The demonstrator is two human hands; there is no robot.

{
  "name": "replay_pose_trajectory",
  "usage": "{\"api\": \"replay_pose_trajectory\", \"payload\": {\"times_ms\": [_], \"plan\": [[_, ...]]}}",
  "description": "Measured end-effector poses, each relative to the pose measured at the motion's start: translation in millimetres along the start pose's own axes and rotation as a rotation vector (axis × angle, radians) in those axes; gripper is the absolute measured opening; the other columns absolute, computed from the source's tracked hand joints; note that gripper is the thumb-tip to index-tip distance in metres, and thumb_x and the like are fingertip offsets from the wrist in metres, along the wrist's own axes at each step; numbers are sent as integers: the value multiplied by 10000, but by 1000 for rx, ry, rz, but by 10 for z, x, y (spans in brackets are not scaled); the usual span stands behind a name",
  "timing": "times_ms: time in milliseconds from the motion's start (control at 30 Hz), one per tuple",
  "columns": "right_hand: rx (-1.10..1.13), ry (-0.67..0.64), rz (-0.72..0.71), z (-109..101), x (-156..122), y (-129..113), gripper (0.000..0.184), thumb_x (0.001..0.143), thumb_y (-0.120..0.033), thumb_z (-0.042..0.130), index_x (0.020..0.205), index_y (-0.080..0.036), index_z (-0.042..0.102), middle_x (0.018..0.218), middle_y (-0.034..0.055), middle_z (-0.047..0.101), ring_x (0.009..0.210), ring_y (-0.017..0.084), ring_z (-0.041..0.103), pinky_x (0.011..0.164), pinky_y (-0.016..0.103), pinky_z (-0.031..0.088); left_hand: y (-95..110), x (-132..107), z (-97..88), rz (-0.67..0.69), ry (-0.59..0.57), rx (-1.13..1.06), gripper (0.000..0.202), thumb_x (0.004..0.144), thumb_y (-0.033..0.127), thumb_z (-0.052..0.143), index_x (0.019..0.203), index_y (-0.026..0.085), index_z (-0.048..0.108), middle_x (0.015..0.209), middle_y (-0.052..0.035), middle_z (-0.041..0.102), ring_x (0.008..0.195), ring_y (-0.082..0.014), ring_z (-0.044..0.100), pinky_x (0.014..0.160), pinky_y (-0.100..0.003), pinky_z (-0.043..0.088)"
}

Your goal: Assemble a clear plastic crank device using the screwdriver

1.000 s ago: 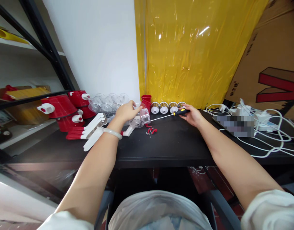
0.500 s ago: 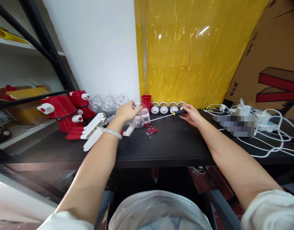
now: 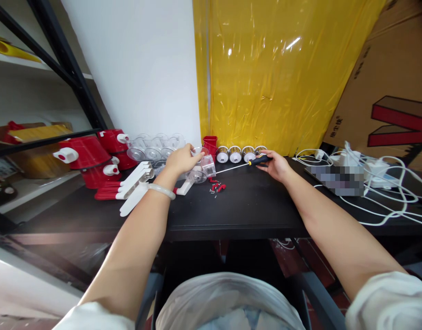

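Note:
My left hand (image 3: 183, 161) is closed on a clear plastic part (image 3: 208, 165) with round flanges, lying on its side near the back of the black table. My right hand (image 3: 276, 166) grips the dark handle of a screwdriver (image 3: 256, 160). Its long shaft points left, and the tip is at the open end of the clear part; whether it touches a screw is too small to tell. Below the tip lie small red plastic pieces (image 3: 220, 188) and several loose screws (image 3: 213, 191). A white crank-like handle (image 3: 185, 187) rests just under my left hand.
Several clear plastic parts (image 3: 152, 153) stand behind my left hand. White handles (image 3: 137, 178) and red housings (image 3: 83, 153) are at left. Gold-and-white cylinders (image 3: 235, 155) and a red part (image 3: 210, 144) line the back. A blurred flat device (image 3: 335, 178) and white cables (image 3: 400, 201) lie right.
My right hand's fingers have shifted slightly on the screwdriver handle. The left hand and the clear part stay in place.

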State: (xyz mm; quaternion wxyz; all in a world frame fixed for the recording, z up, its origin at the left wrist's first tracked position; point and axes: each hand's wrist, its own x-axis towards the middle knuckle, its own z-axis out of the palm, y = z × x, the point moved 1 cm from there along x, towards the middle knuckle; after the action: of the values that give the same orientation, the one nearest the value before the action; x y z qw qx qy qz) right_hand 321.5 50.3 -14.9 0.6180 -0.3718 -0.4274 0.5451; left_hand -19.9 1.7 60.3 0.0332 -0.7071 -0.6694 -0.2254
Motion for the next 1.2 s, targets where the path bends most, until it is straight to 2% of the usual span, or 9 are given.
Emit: {"api": "replay_pose_trajectory", "payload": {"times_ms": [167,333,467,733,833,1000,1200], "plan": [[-13,21,-7,16,-6,-5,240,730,-173,521,947,-247,594,852,12,657,904,190,649,774,372,526,5,-8,-8,1,-1,12,657,809,752,394,1142,212,563,1093,-111,702,994,-308,641,792,-370,450],[-72,19,-1,38,-20,-8,182,790,-197,554,953,-275,573,880,-25,626,725,140,645,715,346,528,1,-3,-5,3,7,11,652,805,757,393,1127,217,564,1098,-105,703,985,-310,643,776,-370,449],[-111,17,-4,40,-21,-3,149,830,-239,573,969,-290,558,899,-33,631,670,119,643,686,328,537,-6,4,6,3,10,13,653,805,759,390,1129,219,563,1099,-106,703,985,-315,643,771,-376,451],[-244,102,-65,5,44,54,161,840,-367,624,939,-249,573,694,-44,592,498,77,531,573,257,519,2,5,6,10,8,15,659,813,755,385,1143,215,567,1112,-111,699,999,-324,641,794,-398,458],[-254,121,-51,12,43,44,128,839,-321,583,931,-233,597,713,-21,604,526,103,563,566,274,523,12,-4,-4,8,9,18,655,811,755,385,1137,215,565,1107,-109,700,994,-329,642,785,-399,459],[-121,96,-9,32,16,14,166,789,-201,500,910,-217,613,838,14,643,698,157,638,639,335,561,16,-13,-7,5,9,19,643,814,745,392,1135,215,565,1099,-106,701,994,-316,642,785,-382,454],[-127,68,-22,26,-5,6,141,792,-176,512,882,-221,611,780,-7,625,637,130,611,643,313,548,-7,5,10,7,13,9,646,811,748,397,1140,219,568,1091,-107,705,993,-313,643,792,-389,454]]}}
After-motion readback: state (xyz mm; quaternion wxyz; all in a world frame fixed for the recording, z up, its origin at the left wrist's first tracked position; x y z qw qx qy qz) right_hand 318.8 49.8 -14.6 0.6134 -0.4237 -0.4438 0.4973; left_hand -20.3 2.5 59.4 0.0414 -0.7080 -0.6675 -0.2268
